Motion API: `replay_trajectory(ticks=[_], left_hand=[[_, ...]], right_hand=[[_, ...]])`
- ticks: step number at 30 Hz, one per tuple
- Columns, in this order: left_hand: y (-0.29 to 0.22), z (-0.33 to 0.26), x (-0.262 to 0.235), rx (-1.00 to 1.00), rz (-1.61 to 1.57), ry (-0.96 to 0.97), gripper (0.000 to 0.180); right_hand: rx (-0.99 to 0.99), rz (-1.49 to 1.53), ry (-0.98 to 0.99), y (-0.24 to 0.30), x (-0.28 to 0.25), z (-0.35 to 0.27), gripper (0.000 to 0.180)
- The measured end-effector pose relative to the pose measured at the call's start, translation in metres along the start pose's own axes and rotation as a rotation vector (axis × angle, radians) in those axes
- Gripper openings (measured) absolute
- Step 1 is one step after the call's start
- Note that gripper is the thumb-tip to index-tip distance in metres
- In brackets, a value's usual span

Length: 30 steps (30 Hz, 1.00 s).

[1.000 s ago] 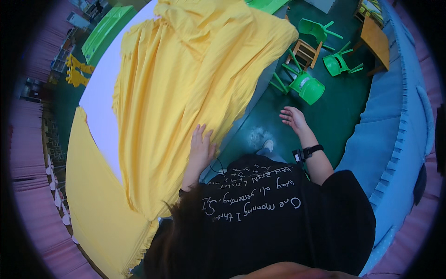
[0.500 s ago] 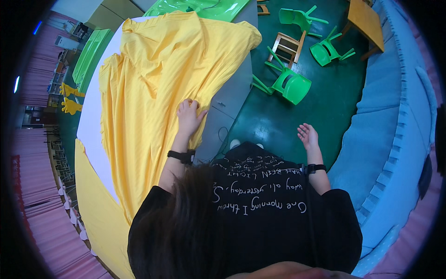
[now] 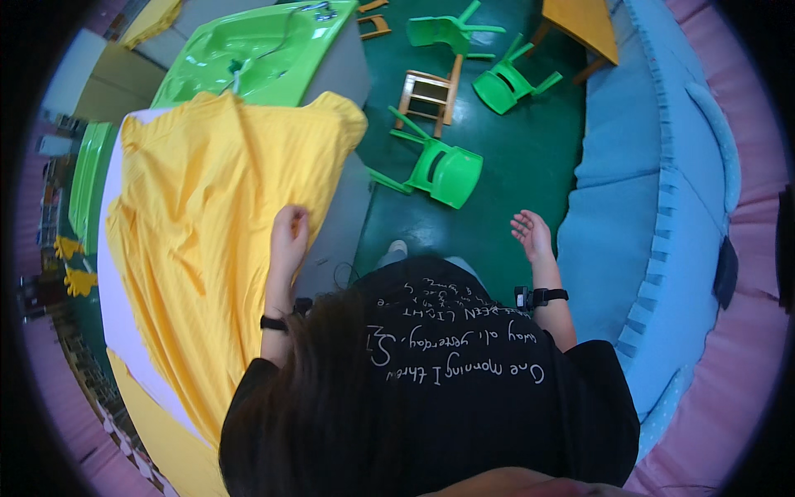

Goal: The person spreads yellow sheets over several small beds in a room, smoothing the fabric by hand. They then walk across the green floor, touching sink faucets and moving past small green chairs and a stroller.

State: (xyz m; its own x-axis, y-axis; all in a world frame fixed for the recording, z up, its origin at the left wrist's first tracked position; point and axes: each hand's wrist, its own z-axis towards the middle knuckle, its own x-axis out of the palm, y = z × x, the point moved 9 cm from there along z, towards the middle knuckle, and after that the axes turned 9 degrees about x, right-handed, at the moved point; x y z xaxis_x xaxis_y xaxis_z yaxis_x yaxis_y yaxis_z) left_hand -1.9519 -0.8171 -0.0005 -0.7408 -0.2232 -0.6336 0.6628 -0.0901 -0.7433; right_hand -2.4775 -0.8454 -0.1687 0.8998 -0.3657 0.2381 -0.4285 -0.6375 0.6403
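Note:
A large yellow cloth [image 3: 215, 190] lies creased and loosely draped over a pale lilac-white surface on my left, its folds running toward me. My left hand [image 3: 290, 234] is over the cloth's right edge, with loosely bent fingers and nothing visible in them. Whether it still touches the fabric I cannot tell. In the air over the green floor is my right hand [image 3: 532, 234], empty, its fingers spread a little. Dark bands circle both wrists.
A green sink basin [image 3: 248, 58] stands beyond the cloth. Several green chairs [image 3: 451, 176], a wooden chair [image 3: 428, 95] and a wooden table [image 3: 581, 29] are ahead on the floor. Along the right runs a padded blue sofa [image 3: 621, 182].
My left hand has gone from lying flat on the yellow cloth to a looser, bent pose near its edge. The view has shifted, showing more of the sink. My right hand remains empty.

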Motion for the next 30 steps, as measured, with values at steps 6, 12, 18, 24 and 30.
replay_trajectory(ticks=[6, 12, 18, 24, 30], left_hand=[[-0.144, 0.095, 0.198, 0.617, 0.017, 0.545, 0.012], [-0.219, 0.145, 0.334, 0.675, 0.051, 0.731, 0.011], [-0.272, 0.199, 0.409, 0.621, 0.075, 0.724, 0.011], [-0.268, 0.262, 0.424, 0.382, -0.04, 0.642, 0.012], [-0.191, 0.338, 0.418, -0.081, -0.429, 0.314, 0.011]], right_hand=[[-0.061, 0.139, -0.167, 0.062, -0.124, 0.015, 0.027], [-0.026, 0.378, -0.365, 0.096, -0.29, 0.044, 0.026], [-0.008, 0.363, -0.424, 0.179, -0.364, 0.088, 0.023], [-0.005, 0.336, -0.353, 0.268, -0.355, 0.19, 0.027], [0.071, 0.21, -0.094, 0.356, -0.255, 0.301, 0.025]])
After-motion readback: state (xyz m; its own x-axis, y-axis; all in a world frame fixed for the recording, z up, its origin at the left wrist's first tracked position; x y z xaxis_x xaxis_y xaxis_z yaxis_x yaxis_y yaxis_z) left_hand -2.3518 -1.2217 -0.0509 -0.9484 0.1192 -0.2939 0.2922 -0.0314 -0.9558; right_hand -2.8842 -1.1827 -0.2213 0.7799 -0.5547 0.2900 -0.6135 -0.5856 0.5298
